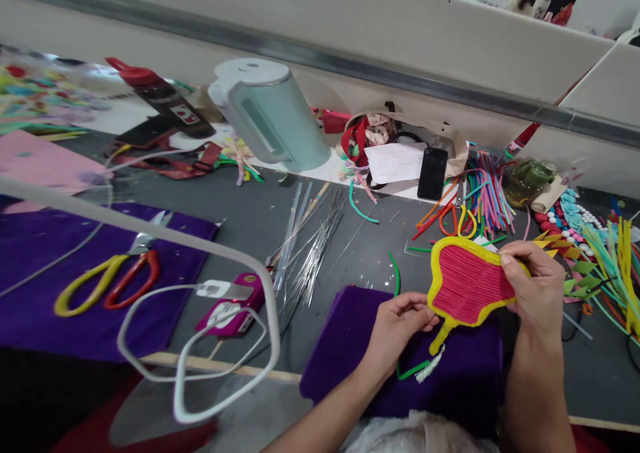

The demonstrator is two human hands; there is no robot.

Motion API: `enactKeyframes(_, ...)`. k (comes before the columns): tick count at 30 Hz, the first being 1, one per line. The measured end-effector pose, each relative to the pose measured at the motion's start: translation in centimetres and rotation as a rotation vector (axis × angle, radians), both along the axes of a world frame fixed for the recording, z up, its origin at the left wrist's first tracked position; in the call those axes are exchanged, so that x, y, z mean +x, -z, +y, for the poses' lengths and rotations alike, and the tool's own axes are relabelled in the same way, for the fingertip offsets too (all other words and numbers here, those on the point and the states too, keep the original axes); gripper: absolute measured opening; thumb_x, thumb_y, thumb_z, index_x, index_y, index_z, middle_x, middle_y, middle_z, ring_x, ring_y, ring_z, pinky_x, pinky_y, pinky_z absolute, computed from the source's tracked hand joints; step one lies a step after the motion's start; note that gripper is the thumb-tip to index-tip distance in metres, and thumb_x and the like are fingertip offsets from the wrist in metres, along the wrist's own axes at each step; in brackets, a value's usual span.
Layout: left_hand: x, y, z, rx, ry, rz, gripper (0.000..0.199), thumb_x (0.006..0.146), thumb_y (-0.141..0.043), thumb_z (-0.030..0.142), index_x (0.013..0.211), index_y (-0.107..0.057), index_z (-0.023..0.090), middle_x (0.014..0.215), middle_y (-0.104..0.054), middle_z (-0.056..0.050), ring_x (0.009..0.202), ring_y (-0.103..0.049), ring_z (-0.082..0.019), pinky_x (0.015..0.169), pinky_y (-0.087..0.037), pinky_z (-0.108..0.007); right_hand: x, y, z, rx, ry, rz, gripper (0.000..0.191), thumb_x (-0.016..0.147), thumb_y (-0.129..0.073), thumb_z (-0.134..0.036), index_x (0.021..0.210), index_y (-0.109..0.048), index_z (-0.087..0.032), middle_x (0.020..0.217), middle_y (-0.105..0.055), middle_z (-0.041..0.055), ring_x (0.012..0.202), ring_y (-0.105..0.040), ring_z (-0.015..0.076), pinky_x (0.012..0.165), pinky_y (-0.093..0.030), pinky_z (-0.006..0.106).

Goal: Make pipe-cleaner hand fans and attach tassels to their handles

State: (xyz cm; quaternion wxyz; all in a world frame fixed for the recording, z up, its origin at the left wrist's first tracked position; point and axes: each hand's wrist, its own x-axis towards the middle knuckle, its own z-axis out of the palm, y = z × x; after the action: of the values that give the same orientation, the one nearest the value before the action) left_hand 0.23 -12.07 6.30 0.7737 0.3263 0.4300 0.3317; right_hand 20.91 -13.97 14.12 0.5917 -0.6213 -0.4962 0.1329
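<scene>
A small fan (470, 283) with a crimson ribbed face, a fuzzy yellow rim and a short yellow handle is held tilted above a purple cloth (345, 353). A pale tassel (431, 365) hangs from its handle end. At the fan's lower left edge, close to the handle, my left hand (403, 323) is closed with fingertips on the rim. My right hand (537, 286) pinches the upper right edge, thumb on the front. A bent green pipe cleaner (414, 372) lies under the left hand; I cannot tell whether it touches the fingers.
Yellow-and-red scissors (135, 260) lie on purple fabric to the left. A white cable (225, 410) loops in the foreground beside a magenta device (235, 306). Thin wires (320, 246), a pale kettle (277, 113), a phone (433, 173) and pipe cleaners (493, 190) are farther back.
</scene>
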Motion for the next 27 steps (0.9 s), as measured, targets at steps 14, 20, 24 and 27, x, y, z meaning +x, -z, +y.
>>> enactKeyframes(14, 1.3, 0.9, -1.6, -0.060, -0.078, -0.085, 0.034, 0.058, -0.087, 0.022, 0.085, -0.068, 0.012, 0.072, -0.072, -0.003, 0.064, -0.066, -0.012, 0.066, -0.053, -0.022, 0.0, -0.1, 0.2, 0.002, -0.018, 0.024, 0.008, 0.081, -0.065, -0.023, 0.073, -0.066, -0.022, 0.068, -0.062, -0.0014, 0.061, -0.054, 0.0144, 0.055, -0.043, 0.025)
enactKeyframes(20, 2.4, 2.9, -2.5, 0.157, -0.208, -0.049, 0.031, 0.063, -0.084, 0.026, 0.086, -0.067, 0.015, 0.070, -0.068, 0.000, 0.064, -0.063, -0.012, 0.064, -0.052, -0.022, 0.0, 0.0, 0.3, 0.007, -0.024, 0.022, 0.007, 0.080, -0.065, -0.022, 0.073, -0.066, -0.022, 0.068, -0.061, -0.0011, 0.061, -0.055, 0.0147, 0.055, -0.042, 0.025)
enactKeyframes(24, 2.8, 4.0, -2.5, 0.230, -0.223, -0.057, 0.026, 0.066, -0.081, 0.029, 0.083, -0.067, 0.015, 0.073, -0.070, -0.002, 0.067, -0.064, -0.013, 0.065, -0.053, -0.023, 0.0, 0.1, 0.4, 0.009, -0.018, 0.018, 0.007, 0.080, -0.065, -0.022, 0.073, -0.066, -0.021, 0.069, -0.062, -0.0011, 0.062, -0.055, 0.0148, 0.055, -0.043, 0.025)
enactKeyframes(27, 3.0, 4.5, -2.4, 0.253, -0.218, -0.068, 0.022, 0.068, -0.079, 0.028, 0.083, -0.067, 0.016, 0.072, -0.070, -0.001, 0.066, -0.064, -0.013, 0.064, -0.052, -0.023, 0.1, 0.1, 0.4, 0.025, -0.025, 0.027, 0.007, 0.079, -0.066, -0.021, 0.073, -0.066, -0.021, 0.069, -0.062, -0.0014, 0.063, -0.055, 0.0147, 0.056, -0.042, 0.025)
